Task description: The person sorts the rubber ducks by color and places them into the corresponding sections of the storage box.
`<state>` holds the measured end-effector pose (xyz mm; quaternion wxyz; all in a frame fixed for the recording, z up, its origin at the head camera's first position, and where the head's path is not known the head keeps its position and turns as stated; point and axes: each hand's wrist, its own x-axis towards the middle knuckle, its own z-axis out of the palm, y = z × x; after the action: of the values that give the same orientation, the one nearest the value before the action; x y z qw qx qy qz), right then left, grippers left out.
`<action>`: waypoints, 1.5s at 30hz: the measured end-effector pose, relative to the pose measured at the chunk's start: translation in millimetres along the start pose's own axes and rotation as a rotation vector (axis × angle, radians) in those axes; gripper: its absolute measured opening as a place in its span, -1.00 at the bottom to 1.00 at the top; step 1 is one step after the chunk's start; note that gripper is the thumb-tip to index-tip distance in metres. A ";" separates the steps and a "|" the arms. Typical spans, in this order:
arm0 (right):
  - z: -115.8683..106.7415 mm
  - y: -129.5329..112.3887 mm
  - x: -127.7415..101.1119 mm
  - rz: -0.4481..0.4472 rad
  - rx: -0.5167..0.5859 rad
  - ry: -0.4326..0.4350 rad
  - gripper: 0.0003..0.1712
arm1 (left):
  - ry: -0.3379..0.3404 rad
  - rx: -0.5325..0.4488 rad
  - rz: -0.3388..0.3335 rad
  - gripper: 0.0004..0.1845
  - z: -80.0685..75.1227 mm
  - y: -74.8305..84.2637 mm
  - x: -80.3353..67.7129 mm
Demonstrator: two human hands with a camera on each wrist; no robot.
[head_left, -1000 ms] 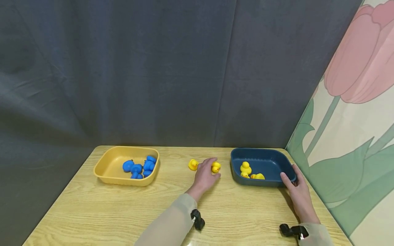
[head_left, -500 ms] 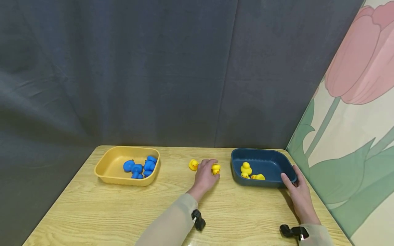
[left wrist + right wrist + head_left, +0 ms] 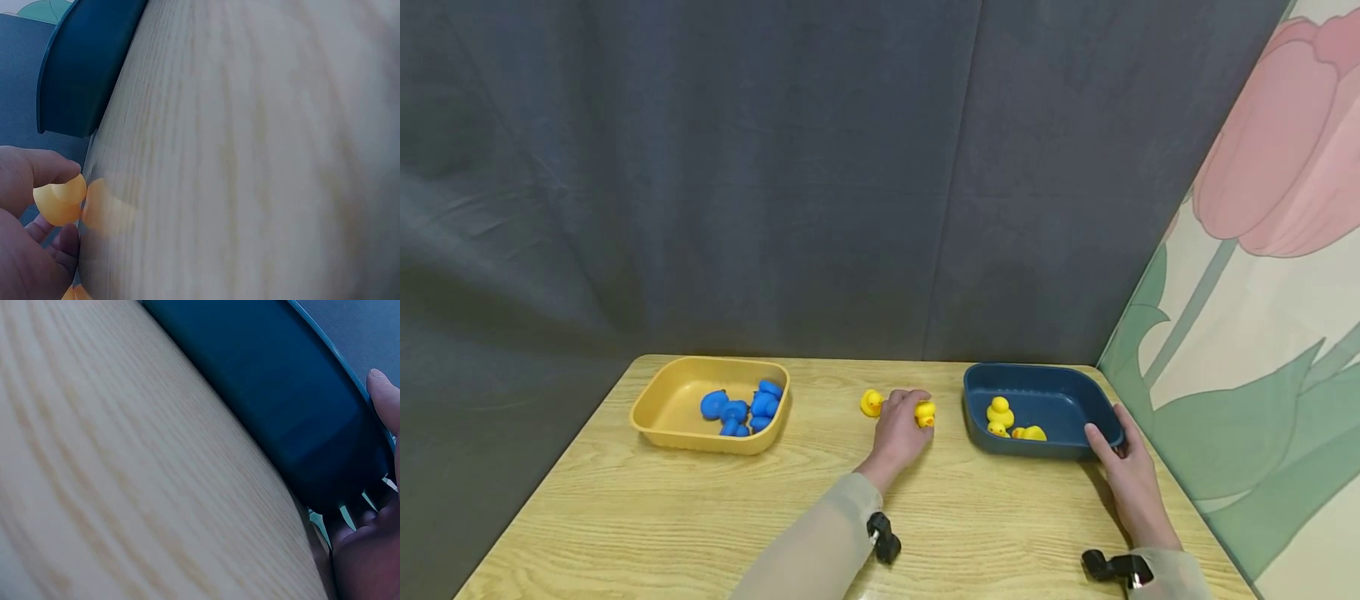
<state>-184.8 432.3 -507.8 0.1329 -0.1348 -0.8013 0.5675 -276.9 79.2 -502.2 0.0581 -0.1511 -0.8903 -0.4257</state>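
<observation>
My left hand pinches a yellow rubber duck between thumb and fingers, close over the table. In the left wrist view that rubber duck looks orange, with the thumb across its top. Just left of the hand sits another rubber duck. At the right, my right hand grips the near right corner of a dark blue bin, its thumb at the rim and fingers along the outer wall. Inside the bin lie three rubber ducks, one standing and another tipped over.
A yellow bin at the left of the wooden table contains several blue toy figures. Behind the table hangs a dark curtain. A tulip-patterned panel borders the right side.
The left fingers have closed around the rubber duck, which has turned a little and shifted slightly toward me. The right hand and both bins stay as they were.
</observation>
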 end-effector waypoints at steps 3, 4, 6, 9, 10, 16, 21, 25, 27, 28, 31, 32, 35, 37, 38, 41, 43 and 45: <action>-0.1 0.7 0.1 -0.007 -0.002 0.001 0.04 | 0.008 0.004 0.000 -0.46 0.0 0.7 -0.1; -0.1 0.8 0.2 -0.008 -0.002 0.001 0.04 | 0.011 0.006 0.000 -0.47 0.1 0.9 -0.2; -0.2 1.0 0.4 -0.011 -0.002 0.000 0.04 | 0.014 0.013 0.001 -0.47 0.3 1.0 -0.3; -0.1 1.0 0.7 -0.015 -0.006 0.000 0.04 | 0.017 0.019 0.003 -0.47 0.3 1.4 -0.8; 0.0 0.9 0.7 -0.015 -0.007 0.001 0.04 | 0.018 0.018 0.004 -0.47 0.2 1.4 -1.0; 0.8 -0.5 -0.2 -0.020 -0.014 0.014 0.03 | 0.018 -0.001 0.005 -0.48 -0.4 1.5 -1.4; 1.0 0.0 -0.7 -0.027 -0.013 0.011 0.03 | 0.017 -0.018 0.003 -0.48 -2.2 2.8 -1.8; 0.6 1.0 -1.1 -0.024 -0.009 0.011 0.03 | 0.017 -0.033 0.012 -0.50 -3.4 4.0 -1.2; 0.7 1.3 -0.8 -0.027 -0.008 0.014 0.03 | 0.012 -0.039 0.009 -0.50 -3.9 4.9 -1.2; 0.8 1.4 -0.8 -0.027 -0.011 0.015 0.03 | 0.009 -0.041 0.005 -0.51 -4.1 5.3 -1.3; 1.2 1.2 -0.6 -0.023 -0.010 0.017 0.03 | 0.010 -0.052 -0.007 -0.51 -5.3 7.3 -2.6; 1.3 1.1 -0.5 -0.022 -0.010 0.018 0.03 | 0.010 -0.058 -0.016 -0.51 -5.8 8.2 -3.1; 1.4 0.5 -0.8 -0.017 -0.008 0.016 0.04 | 0.021 -0.086 -0.025 -0.51 -8.4 11.4 -4.0; 1.5 0.1 -0.7 -0.015 -0.007 0.015 0.04 | 0.029 -0.108 -0.025 -0.52 -10.1 13.5 -4.2; 1.5 -0.2 -0.6 -0.013 -0.007 0.015 0.04 | 0.030 -0.117 -0.026 -0.52 -10.7 14.5 -4.0; 2.0 -0.9 0.4 -0.004 -0.003 0.019 0.04 | 0.034 -0.147 -0.027 -0.52 -11.9 17.5 -3.4; 2.1 -1.0 0.9 -0.002 0.000 0.019 0.04 | 0.037 -0.168 -0.025 -0.52 -12.3 19.3 -3.2; 2.1 -0.7 1.2 -0.004 0.001 0.019 0.04 | 0.046 -0.185 -0.014 -0.53 -12.8 21.2 -3.1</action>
<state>-186.6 430.6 -507.7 0.1420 -0.1384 -0.8000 0.5662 -267.5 81.1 -479.2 0.0613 -0.1397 -0.8466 -0.5100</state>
